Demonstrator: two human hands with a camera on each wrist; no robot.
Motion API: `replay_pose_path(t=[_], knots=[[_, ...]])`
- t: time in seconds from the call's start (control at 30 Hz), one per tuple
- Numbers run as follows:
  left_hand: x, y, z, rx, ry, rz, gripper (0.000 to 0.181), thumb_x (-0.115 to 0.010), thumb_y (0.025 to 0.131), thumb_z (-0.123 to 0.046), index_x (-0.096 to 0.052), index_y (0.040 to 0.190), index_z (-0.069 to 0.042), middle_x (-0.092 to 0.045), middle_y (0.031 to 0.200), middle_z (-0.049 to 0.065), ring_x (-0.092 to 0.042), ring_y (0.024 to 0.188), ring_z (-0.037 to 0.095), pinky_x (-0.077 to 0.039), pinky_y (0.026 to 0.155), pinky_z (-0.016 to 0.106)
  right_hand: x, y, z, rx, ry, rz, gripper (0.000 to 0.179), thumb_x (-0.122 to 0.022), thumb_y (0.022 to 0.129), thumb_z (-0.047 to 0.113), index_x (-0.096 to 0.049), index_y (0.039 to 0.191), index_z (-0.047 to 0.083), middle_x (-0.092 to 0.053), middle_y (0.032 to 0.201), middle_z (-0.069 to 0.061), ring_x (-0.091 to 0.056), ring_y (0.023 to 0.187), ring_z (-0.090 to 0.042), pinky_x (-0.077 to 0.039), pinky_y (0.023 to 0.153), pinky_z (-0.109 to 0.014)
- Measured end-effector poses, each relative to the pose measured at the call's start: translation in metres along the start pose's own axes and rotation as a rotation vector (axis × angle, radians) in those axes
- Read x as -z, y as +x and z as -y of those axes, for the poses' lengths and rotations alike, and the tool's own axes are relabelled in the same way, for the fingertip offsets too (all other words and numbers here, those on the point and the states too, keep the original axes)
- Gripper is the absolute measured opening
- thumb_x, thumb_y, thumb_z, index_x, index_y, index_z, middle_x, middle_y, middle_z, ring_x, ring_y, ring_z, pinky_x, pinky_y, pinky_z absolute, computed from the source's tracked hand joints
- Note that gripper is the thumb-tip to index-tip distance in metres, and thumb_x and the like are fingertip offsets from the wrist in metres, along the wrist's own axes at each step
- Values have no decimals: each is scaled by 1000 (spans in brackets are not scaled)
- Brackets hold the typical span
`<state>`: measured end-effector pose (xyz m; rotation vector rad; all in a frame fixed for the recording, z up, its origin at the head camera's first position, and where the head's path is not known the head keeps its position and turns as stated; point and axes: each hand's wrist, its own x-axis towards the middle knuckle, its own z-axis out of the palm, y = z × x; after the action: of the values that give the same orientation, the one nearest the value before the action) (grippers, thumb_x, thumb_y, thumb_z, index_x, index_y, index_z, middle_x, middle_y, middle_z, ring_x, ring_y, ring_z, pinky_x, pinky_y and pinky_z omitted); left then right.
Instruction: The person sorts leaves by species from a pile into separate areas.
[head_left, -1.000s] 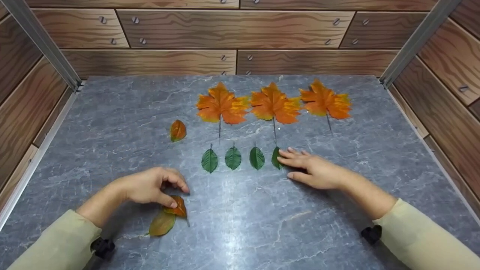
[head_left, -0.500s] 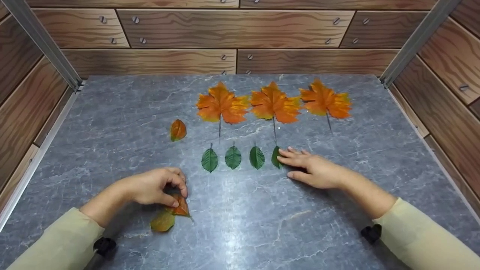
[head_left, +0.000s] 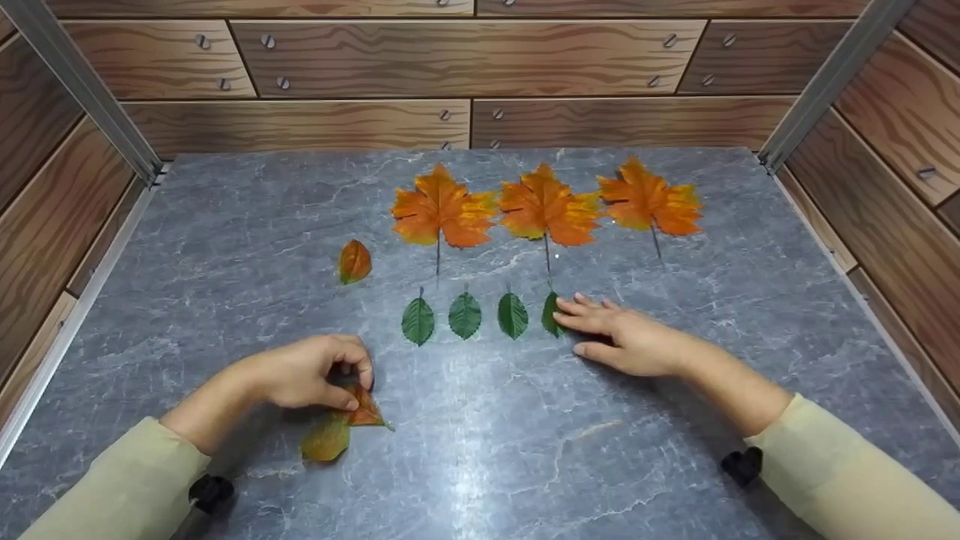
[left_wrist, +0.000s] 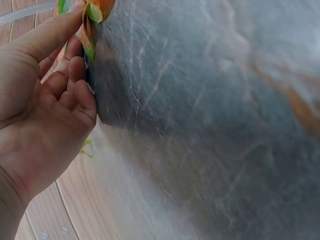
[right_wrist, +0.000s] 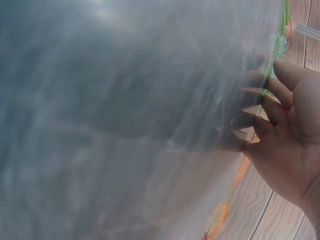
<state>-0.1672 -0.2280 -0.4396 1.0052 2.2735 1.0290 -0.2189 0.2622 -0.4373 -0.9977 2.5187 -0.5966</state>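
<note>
My left hand (head_left: 315,373) pinches an orange-brown leaf (head_left: 367,410) between thumb and fingers, low over the table at the near left. Its stem end points right, and the fingers hide its upper part. Just below lies a yellow-green leaf (head_left: 327,439), its edge right by the held one. In the left wrist view the thumb and fingertips meet at the orange leaf (left_wrist: 102,7). My right hand (head_left: 634,339) rests with straight, spread fingers on the table, its fingertips covering the right side of a green leaf (head_left: 551,315), the rightmost in a row of several.
Other green leaves, such as the leftmost one (head_left: 418,321), lie in that row. Behind them are three orange maple leaves, the middle one at centre back (head_left: 547,208). A small brown-orange leaf (head_left: 355,262) lies left of them. Wood-patterned walls (head_left: 300,124) border the grey marbled table (head_left: 225,225).
My left hand's fingers have closed in on the orange-brown leaf, which has turned so its stem points more to the right. The yellow-green leaf has shifted slightly upward. The right hand stays put.
</note>
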Motion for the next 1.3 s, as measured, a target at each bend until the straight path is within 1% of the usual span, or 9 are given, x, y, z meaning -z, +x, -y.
replay_pose_path(t=[0.13,0.33,0.53,0.73,0.87,0.97,1.07,1.17,1.3], knots=[[-1,0,1,13,-8,-10,16,-83,91,-5,-73,100,-14,-63,101,-1,-54,90,17,-46,77,30,0,0,0,0,-3,0,57,-60,110,30,-44,163,17,-27,173,0,-19,160,-32,-13,128,-58],[-1,1,0,56,-42,-13,18,-82,91,-3,-70,100,-12,-61,95,1,-54,84,16,-45,74,26,0,0,1,6,-1,-12,57,-61,110,30,-45,163,17,-28,173,-1,-21,160,-33,-14,128,-60],[1,1,-2,85,-53,-15,17,-80,91,-1,-69,100,-10,-60,88,-2,-53,80,14,-45,70,26,-1,0,0,8,0,-9,57,-61,110,30,-44,163,18,-27,173,1,-20,160,-31,-13,128,-58],[4,2,-4,91,-53,-16,17,-79,91,1,-68,98,-10,-59,84,-4,-53,76,14,-46,67,25,-1,1,0,15,0,-8,57,-61,110,30,-44,163,17,-27,173,1,-20,160,-31,-13,128,-59],[6,3,-2,92,-84,-22,16,-78,91,2,-68,97,-9,-59,83,-3,-54,74,14,-46,66,24,0,1,1,10,7,-8,57,-62,110,29,-45,163,17,-27,173,0,-19,160,-32,-12,128,-59],[8,3,-1,94,-124,-31,14,-77,94,2,-67,98,-7,-59,83,-2,-53,73,14,-45,65,23,0,1,1,2,12,-7,57,-62,110,29,-45,163,18,-26,173,1,-18,160,-33,-11,128,-60],[12,2,-1,96,-156,-52,11,-75,96,1,-66,96,-6,-60,84,-1,-53,74,14,-45,65,23,0,1,1,-2,9,-4,57,-61,110,30,-44,163,18,-26,173,1,-18,160,-33,-11,128,-60],[18,1,-1,77,-160,-90,7,-73,97,1,-73,97,-5,-67,91,1,-58,80,14,-49,69,22,0,1,1,-3,9,-2,57,-61,110,30,-44,163,18,-26,173,1,-18,160,-33,-11,128,-60],[29,-2,-3,58,-151,-157,19,-71,98,2,-83,109,-6,-75,106,6,-67,96,17,-57,81,25,0,0,1,-3,11,-3,57,-61,110,31,-44,163,18,-26,173,1,-18,160,-33,-11,128,-60]])
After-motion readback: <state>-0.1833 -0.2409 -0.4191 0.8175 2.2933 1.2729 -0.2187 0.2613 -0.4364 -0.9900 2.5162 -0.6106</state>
